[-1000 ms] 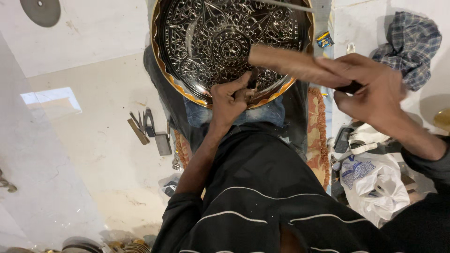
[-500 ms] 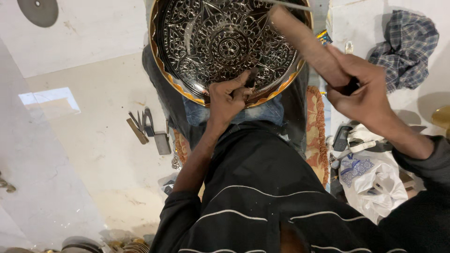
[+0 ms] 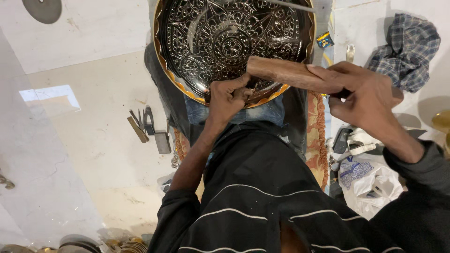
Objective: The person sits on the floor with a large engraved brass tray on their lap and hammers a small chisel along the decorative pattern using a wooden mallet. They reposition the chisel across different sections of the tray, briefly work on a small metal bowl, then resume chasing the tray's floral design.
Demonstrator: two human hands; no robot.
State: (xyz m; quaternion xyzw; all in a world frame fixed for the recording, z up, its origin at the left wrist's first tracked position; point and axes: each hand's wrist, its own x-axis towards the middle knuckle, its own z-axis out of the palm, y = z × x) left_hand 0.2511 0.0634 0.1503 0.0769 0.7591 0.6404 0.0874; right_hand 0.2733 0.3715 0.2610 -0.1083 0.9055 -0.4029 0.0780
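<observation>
A large round engraved metal tray (image 3: 187,33) with a brass-coloured rim rests on my lap. My left hand (image 3: 227,96) is closed on a small chisel-like tool pressed to the tray's near edge; the tool is mostly hidden by my fingers. My right hand (image 3: 365,96) grips a wooden mallet (image 3: 286,72), whose head lies level just above and right of my left hand.
Several small metal tools (image 3: 147,126) lie on the pale floor to the left. A checked cloth (image 3: 408,47) sits at the right, with a white plastic bag (image 3: 372,180) and scissors (image 3: 349,150) below it. A round metal disc (image 3: 43,9) lies at the top left.
The mallet was raised and tilted up half a second ago; it has now swung down to a level position over my left hand. My left hand stayed on the tray's edge.
</observation>
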